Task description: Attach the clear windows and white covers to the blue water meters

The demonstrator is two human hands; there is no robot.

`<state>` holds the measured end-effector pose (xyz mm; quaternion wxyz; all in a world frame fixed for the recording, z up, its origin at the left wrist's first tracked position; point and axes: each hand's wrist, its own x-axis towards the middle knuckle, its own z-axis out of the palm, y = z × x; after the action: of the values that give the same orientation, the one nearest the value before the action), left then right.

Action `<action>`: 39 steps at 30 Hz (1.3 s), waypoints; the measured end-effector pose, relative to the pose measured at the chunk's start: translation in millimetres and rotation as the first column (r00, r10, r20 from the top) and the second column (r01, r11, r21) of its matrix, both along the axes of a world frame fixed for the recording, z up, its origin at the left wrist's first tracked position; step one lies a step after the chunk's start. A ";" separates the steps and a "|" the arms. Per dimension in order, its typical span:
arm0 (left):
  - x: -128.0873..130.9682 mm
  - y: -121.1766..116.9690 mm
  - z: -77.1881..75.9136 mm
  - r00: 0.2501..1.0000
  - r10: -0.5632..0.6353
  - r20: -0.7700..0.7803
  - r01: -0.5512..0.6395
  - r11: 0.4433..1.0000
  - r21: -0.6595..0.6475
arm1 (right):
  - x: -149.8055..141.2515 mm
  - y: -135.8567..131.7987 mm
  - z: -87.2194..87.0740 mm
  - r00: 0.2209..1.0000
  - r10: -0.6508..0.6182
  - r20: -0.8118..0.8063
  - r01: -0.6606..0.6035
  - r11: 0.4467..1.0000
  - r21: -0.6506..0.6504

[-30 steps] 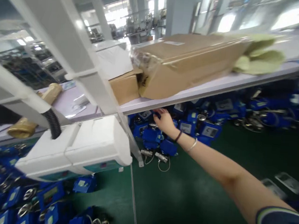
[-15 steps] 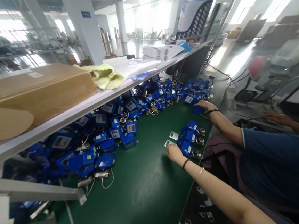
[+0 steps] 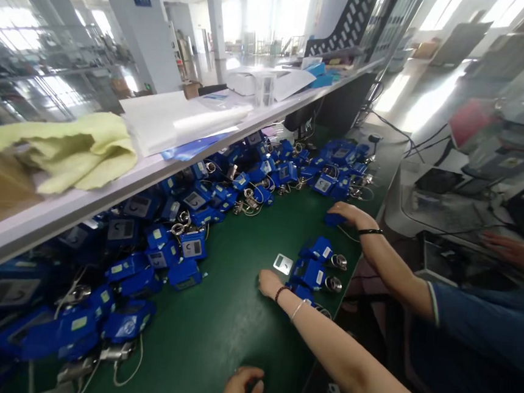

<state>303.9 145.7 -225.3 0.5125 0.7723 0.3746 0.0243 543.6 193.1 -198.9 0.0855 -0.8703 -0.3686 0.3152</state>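
Note:
My right hand (image 3: 270,282) is closed low over the green bench, its fingers curled down and mostly hidden. Just beyond it lies a flat silver label plate (image 3: 282,264) with a dark window. To the right of that hand stand several blue box-shaped devices (image 3: 309,273) with round metal fittings, partly behind my wrist. Near the bottom edge, my left hand (image 3: 241,391) hovers over the bench, thumb and fingers bent but apart, with nothing between them.
A co-worker's hand (image 3: 350,213) rests on another blue device at the right. Piled blue devices (image 3: 138,280) with cables line the left and back. Above them runs a shelf (image 3: 154,166) with a yellow cloth (image 3: 87,150) and papers. A machine (image 3: 491,140) stands at right.
The view has swung right along the bench. My right hand went from the piled devices to the label plates; one of the two plates no longer shows. My left hand has come into view.

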 end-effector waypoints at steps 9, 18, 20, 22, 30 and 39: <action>200.2 76.4 -4.5 0.981 -0.040 -0.187 0.081 0.973 0.217 | 109.5 -97.0 90.4 0.959 -0.278 0.053 0.216 0.841 0.495; 284.8 86.0 -40.7 0.949 -0.031 -0.315 0.142 0.931 0.336 | 100.0 -172.6 88.8 0.792 -0.477 -0.381 0.610 0.628 0.484; 283.8 87.2 -43.5 0.934 -0.022 -0.356 0.148 0.932 0.332 | 89.2 -178.9 73.2 0.756 -0.466 -0.460 0.650 0.617 0.444; 282.4 88.2 -44.7 0.920 -0.005 -0.393 0.143 0.935 0.324 | 81.1 -180.4 59.7 0.732 -0.445 -0.516 0.670 0.610 0.423; 270.5 101.7 -42.1 0.952 0.023 -0.305 0.045 0.976 0.214 | 72.8 -160.4 49.8 0.650 -0.450 -0.613 0.735 0.580 0.353; 150.8 43.3 29.9 0.993 -0.112 -0.023 0.098 0.935 -0.341 | 16.1 -117.6 36.3 0.687 -0.383 -0.617 0.683 0.630 0.370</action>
<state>454.7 189.0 -195.5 0.6305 0.6917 0.3421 -0.0840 559.6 75.5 -162.6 0.5249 -0.7642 -0.1262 0.3529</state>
